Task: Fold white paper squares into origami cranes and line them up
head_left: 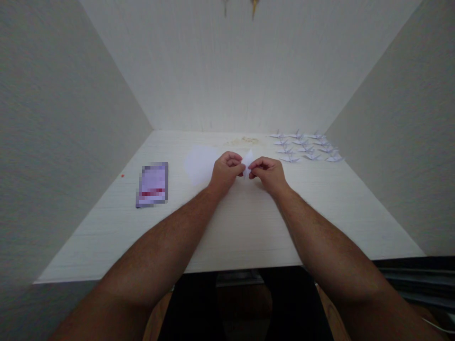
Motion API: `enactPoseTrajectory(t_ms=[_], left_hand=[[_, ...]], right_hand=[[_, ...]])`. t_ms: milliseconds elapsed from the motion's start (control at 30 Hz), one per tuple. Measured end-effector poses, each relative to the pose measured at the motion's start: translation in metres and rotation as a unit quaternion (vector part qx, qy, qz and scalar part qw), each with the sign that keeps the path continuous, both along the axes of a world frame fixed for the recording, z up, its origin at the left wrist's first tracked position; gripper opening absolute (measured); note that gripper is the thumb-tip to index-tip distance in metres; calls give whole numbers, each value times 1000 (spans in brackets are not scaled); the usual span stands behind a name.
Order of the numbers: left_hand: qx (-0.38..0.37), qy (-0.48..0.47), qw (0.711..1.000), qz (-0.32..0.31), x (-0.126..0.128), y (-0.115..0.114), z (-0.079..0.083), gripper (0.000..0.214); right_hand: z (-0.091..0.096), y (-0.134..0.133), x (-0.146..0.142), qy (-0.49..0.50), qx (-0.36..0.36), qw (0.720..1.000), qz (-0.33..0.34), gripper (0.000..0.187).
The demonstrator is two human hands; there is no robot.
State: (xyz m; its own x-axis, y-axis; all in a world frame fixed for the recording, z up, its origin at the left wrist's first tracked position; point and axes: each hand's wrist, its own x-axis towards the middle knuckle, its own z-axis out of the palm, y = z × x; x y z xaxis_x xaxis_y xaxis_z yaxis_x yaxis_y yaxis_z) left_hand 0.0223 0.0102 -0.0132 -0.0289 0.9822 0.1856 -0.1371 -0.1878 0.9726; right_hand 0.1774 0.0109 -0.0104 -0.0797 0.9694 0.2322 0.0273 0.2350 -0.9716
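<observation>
Between my two hands, above the middle of the table, is a small folded piece of white paper [248, 156], standing on edge with a point at the top. My left hand [227, 169] pinches its left side between thumb and fingers. From the right, my right hand [268, 173] has its thumb and fingertips closed on the paper's other edge. Fingers cover the paper's lower part, so its exact folds are hidden. Just left of my left hand lies a stack or sheet of white paper [199, 163] on the table.
Several folded white paper cranes [300, 148] stand in rows at the back right of the white table [245, 232]. A blurred purple device or booklet [152, 184] lies at the left. Walls [234, 71] enclose the back and both sides. A small red spot [122, 175] is near the left edge.
</observation>
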Motion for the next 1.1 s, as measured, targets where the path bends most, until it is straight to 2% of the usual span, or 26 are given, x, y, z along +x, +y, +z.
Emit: enactPoseTrajectory(t_ms=[100,267,467,700,1100], left_hand=[[11,8,1000,18,0,0,1,28],[25,8,999,39,0,0,2,32],[34,21,999,31,0,1,0,28],[-15,34,999,15,-1,-1,1,18],[11,91,996,15,-3,0,2,13]], right_hand=[[1,-1,-1,14,0,1000,5,9],[4,-2,-4,69,-28,997,-13,29],[3,0,-4,26,-51,998,-23,23],[7,-4,-5,2,-32,999,-36,20],[4,-4,-3,-50,0,998,-34,14]])
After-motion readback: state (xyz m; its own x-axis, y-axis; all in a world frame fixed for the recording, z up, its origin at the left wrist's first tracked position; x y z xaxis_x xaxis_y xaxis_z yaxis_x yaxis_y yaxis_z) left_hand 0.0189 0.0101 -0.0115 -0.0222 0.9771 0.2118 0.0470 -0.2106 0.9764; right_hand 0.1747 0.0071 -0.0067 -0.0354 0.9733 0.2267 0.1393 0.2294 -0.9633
